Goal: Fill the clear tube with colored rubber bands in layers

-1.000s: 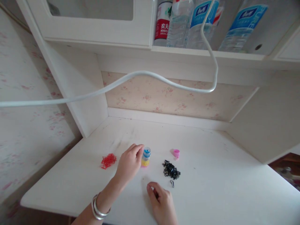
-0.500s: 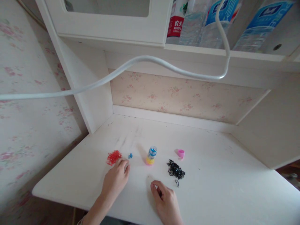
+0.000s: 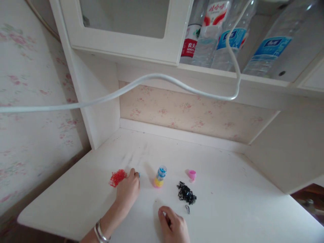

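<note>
My left hand (image 3: pixel 128 185) has its fingers bent down over the small blue rubber bands (image 3: pixel 139 174), which mostly disappear behind the fingertips. Beside that hand lies a pile of red rubber bands (image 3: pixel 117 178). My right hand (image 3: pixel 174 225) rests low on the table, thumb and forefinger pressed together; whatever they pinch is hidden. Between and beyond the hands stands a small clear jar (image 3: pixel 160 176) without a lid, showing blue at the top, yellow below and pink at its base. Black rubber bands (image 3: pixel 186 193) form a heap to the right, with a single black band (image 3: pixel 187 209) nearer me.
A pink cap (image 3: pixel 192 174) lies behind the black heap on the white table (image 3: pixel 227 209). A white cable (image 3: pixel 157 77) hangs across the view. Above, a cabinet shelf (image 3: pixel 217 72) holds several plastic bottles (image 3: pixel 233 40). A side panel (image 3: pixel 286 152) borders the right.
My left hand has moved from beside the red pile onto the blue bands. The right hand keeps its pinch. The camera has tilted up slightly, so the scene sits lower.
</note>
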Available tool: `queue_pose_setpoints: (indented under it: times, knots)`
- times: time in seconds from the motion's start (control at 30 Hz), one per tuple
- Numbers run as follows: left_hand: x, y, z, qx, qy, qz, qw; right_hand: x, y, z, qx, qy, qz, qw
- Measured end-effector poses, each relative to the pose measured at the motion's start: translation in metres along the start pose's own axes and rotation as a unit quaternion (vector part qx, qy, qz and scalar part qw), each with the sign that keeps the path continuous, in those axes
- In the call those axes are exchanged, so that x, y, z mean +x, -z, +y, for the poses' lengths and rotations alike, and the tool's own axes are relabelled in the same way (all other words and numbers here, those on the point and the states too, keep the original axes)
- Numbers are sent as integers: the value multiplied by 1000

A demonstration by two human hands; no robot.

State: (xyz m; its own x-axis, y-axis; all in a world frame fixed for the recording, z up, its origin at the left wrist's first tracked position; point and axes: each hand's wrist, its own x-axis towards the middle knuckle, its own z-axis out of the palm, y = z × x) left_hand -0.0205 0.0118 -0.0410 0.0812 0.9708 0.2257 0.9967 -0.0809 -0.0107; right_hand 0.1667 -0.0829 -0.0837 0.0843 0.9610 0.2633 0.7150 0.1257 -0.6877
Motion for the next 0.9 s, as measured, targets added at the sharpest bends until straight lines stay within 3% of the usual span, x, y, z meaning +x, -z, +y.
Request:
queue_pose_setpoints:
  times: [0.27, 0.4, 0.63, 0.73, 0.9]
  knots:
    - [-8, 9, -5, -59, -3, 31, 998, 0, 5, -6, -10, -7, -14, 1000]
    - [-22, 12, -7, -124, -8, 49, 991, 2, 12, -13, -9, -8, -49, 999]
    - [-55, 3, -12, -297, 5, 88, 951, 6, 14, -29, -82, -13, -102, 991]
    - [-60, -1, -12, -364, 10, 103, 926, 13, 10, -42, -36, -24, -116, 992]
    - [-63, 0, -14, -418, 10, 76, 905, 33, -5, -70, 88, -51, -141, 985]
